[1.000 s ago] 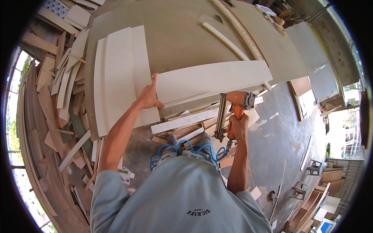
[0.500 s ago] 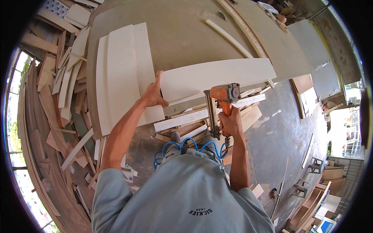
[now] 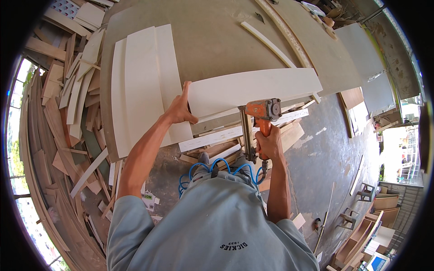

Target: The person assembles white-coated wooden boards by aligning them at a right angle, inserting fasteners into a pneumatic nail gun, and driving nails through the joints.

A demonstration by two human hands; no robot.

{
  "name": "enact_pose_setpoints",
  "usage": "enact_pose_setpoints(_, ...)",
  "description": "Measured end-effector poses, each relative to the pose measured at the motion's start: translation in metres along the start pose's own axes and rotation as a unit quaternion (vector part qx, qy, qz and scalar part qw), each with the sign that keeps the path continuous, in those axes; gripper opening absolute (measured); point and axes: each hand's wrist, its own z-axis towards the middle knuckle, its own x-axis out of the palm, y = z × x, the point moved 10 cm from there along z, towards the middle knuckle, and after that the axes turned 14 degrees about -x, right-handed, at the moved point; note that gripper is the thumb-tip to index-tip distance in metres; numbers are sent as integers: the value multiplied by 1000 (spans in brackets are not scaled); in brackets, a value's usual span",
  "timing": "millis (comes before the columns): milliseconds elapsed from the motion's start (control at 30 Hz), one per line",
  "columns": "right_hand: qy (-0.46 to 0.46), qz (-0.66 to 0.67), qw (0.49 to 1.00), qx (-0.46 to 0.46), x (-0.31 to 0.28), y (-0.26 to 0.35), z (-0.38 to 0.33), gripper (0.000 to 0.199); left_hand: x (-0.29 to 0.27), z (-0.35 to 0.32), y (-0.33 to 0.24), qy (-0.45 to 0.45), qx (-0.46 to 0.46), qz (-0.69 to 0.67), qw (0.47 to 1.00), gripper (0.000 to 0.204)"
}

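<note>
A long white board (image 3: 253, 88) lies across the near edge of the worktable (image 3: 208, 45). My left hand (image 3: 181, 108) grips the board's left end, thumb and fingers spread round its corner. In my right hand (image 3: 270, 142) is an orange pneumatic nail gun (image 3: 262, 110), held by its handle. Its head is at the board's near edge, right of the middle; I cannot tell whether its nose touches the wood. A blue coiled air hose (image 3: 221, 163) runs from the gun's handle across my waist. Further white panels (image 3: 142, 86) lie at the left of the table.
Scrap boards (image 3: 81, 99) are heaped along the left. Under the table's near edge, by my feet, are more wood strips (image 3: 212, 137). A narrow strip (image 3: 269, 44) and a long rail (image 3: 287, 34) lie at the table's far right. Stools (image 3: 366, 193) stand on the floor at right.
Almost nothing differs. The board, both hands and the nail gun sit very slightly further right in the picture.
</note>
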Motion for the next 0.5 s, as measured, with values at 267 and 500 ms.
enact_pose_setpoints(267,15,-21,1000,-9,-3,0,5,22,2,2,4,15,-7,-23,1000,140)
enact_pose_setpoints(500,25,-50,998,-2,-4,9,7,28,1,3,8,12,-4,-11,1000,140)
